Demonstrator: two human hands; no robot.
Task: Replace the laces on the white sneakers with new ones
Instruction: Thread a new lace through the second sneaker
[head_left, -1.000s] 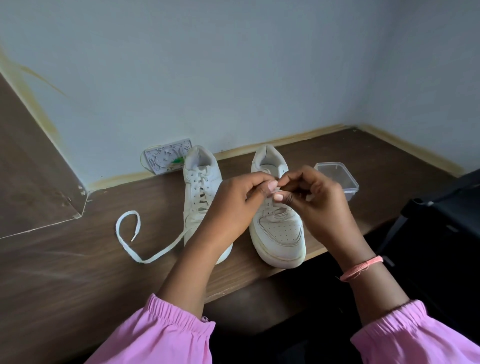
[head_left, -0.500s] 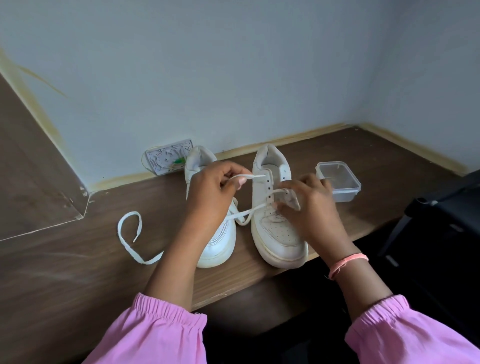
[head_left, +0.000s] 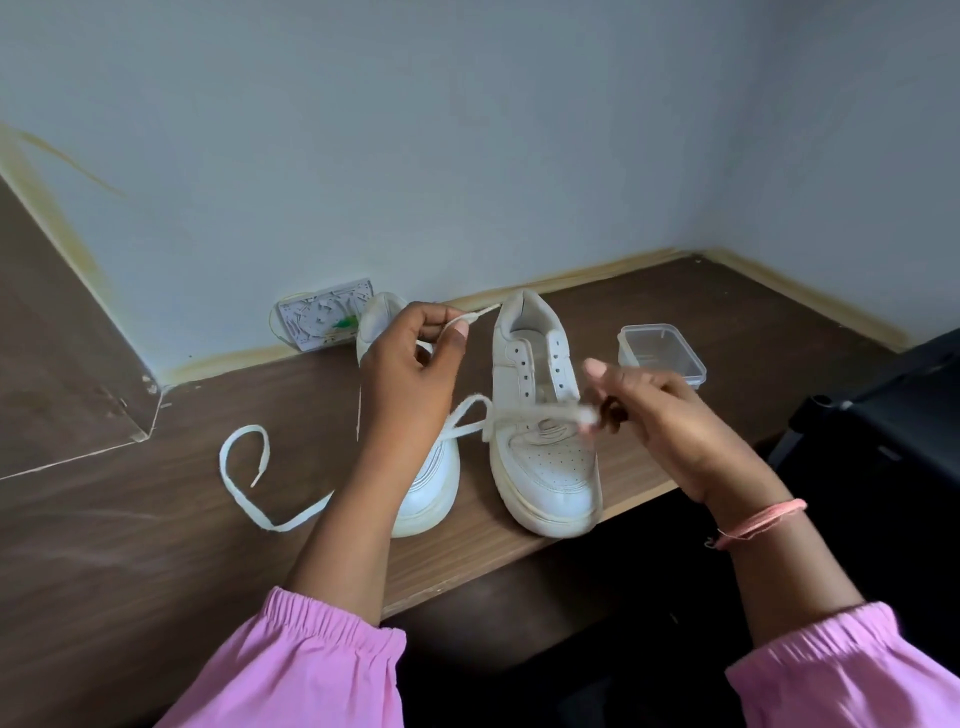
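Two white sneakers stand side by side on the brown desk (head_left: 156, 519), toes toward me. The right sneaker (head_left: 540, 415) has most upper eyelets bare; a white lace (head_left: 467, 415) crosses only its lower eyelets. My left hand (head_left: 410, 374) hovers over the left sneaker (head_left: 426, 493), hiding most of it, and pinches one end of that lace near the heel. My right hand (head_left: 654, 421), blurred, grips the lace's other end beside the right sneaker. A loose white lace (head_left: 244, 467) curls on the desk to the left.
A clear plastic box (head_left: 660, 353) sits right of the sneakers. A white wall socket plate (head_left: 322, 322) leans against the wall behind the left sneaker. The desk's front edge runs just under the toes. A black chair (head_left: 883, 426) stands at right.
The lace has come out of the right sneaker's upper eyelets. My left hand has drawn its end up and left; my right hand has pulled the other end out to the right.
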